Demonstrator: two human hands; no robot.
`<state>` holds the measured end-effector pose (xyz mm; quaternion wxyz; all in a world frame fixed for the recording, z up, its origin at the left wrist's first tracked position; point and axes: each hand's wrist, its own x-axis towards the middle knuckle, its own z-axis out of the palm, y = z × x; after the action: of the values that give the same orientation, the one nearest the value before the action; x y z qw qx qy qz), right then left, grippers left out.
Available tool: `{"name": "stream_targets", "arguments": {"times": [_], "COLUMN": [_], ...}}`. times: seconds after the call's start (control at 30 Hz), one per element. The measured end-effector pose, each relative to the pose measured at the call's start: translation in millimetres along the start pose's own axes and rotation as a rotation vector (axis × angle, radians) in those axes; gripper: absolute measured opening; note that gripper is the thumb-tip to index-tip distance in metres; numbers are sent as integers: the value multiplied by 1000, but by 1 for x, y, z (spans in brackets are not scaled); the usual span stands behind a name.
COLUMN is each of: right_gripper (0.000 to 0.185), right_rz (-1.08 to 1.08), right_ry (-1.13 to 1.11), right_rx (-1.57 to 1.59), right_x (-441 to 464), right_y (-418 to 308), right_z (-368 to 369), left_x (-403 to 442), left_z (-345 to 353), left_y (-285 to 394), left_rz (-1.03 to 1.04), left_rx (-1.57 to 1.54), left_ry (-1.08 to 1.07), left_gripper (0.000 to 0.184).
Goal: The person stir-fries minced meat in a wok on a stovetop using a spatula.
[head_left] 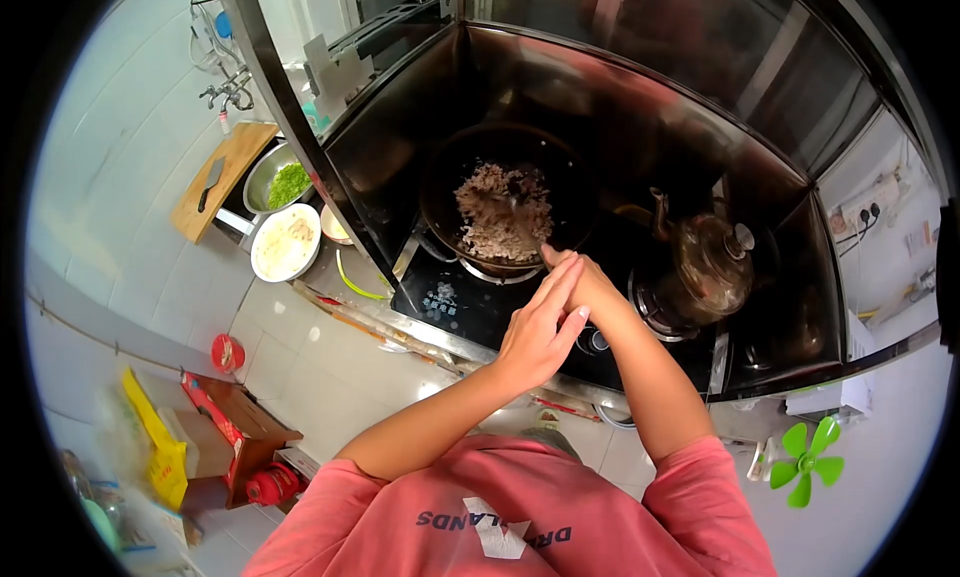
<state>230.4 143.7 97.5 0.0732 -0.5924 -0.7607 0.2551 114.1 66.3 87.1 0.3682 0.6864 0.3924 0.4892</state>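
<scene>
My right hand (pixel 592 282) is at the near right rim of a dark wok (pixel 437 202), its fingers curled and partly covered by my left hand. A faint blurred streak runs from it into the browned rice (pixel 490 227), and I cannot make out what it holds. My left hand (pixel 545 327) lies against my right hand, its fingers stretched out and its thumb apart. The wok rests on the left burner of a black glass stove (pixel 455 317). A stove knob (pixel 592 340) shows just below my hands.
A kettle (pixel 705 267) stands on the right burner. Dark metal panels (pixel 640 127) surround the stove. To the left are a bowl of chopped greens (pixel 289 183), a white bowl (pixel 286 243) and a cutting board (pixel 240 157) bearing a knife (pixel 211 184). A green fan (pixel 806 463) is at right.
</scene>
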Motion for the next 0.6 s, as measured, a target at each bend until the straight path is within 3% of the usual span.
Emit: {"name": "stream_targets", "arguments": {"times": [0.07, 0.13, 0.2, 0.23, 0.37, 0.47, 0.6], "right_gripper": [63, 67, 68, 62, 54, 50, 59], "right_rz": [-88, -175, 21, -70, 72, 137, 2], "right_ry": [-58, -129, -188, -12, 81, 115, 12], "right_rx": [-36, -72, 62, -17, 9, 66, 65], "right_x": [-23, -32, -34, -21, -10, 3, 6], "right_y": [8, 6, -3, 17, 13, 20, 24], "right_z": [-8, -17, -25, -6, -18, -16, 8], "left_x": [-1, -4, -4, -3, 1, 0, -2], "left_z": [-2, -3, 1, 4, 4, 6, 4], "left_y": [6, 12, 12, 9, 6, 3, -1], "left_rz": [8, 160, 127, 100, 53, 31, 11], "left_rx": [9, 61, 43, 57, 76, 48, 112], "left_ry": [-19, -36, -53, -48, -68, -82, -66], "left_gripper": [53, 54, 53, 54, 54, 54, 53]}}
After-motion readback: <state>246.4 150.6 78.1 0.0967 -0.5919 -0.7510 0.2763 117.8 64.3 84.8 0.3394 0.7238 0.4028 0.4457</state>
